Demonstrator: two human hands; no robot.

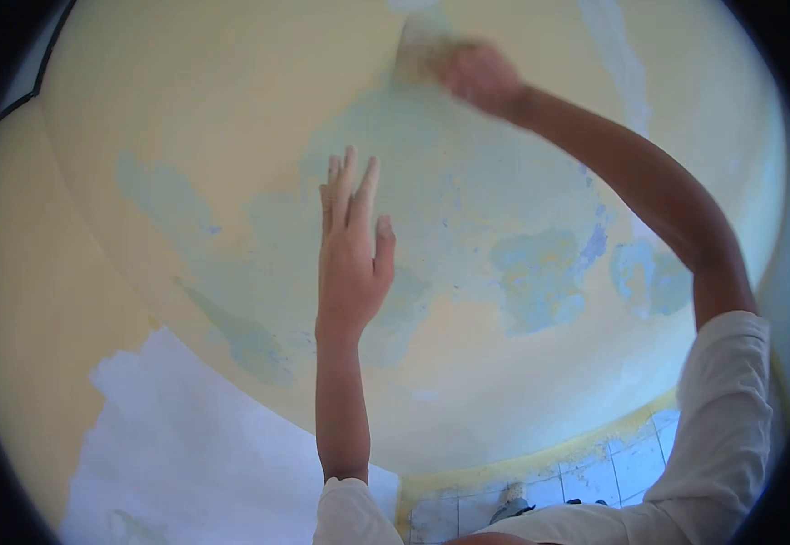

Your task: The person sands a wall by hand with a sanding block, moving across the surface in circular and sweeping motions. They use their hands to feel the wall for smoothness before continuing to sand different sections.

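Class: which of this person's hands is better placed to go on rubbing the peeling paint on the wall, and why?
Right. The right hand grips a blurred pad pressed against the wall, while the left hand lies open and flat, holding nothing.

**Two hands on a peeling yellow wall**

The left hand (351,245) lies flat and open against the yellow wall (186,109), fingers (347,177) together and pointing up, over a patch where the paint has worn away to pale green and blue (540,272). The right hand (478,77) reaches higher, its arm stretched across from the right, and presses a blurred pale pad (420,50) to the wall; what the pad is made of cannot be told. Both arms come out of white sleeves (731,409). A white patch (186,436) covers the wall at lower left, and white tiles (595,477) show at the bottom.
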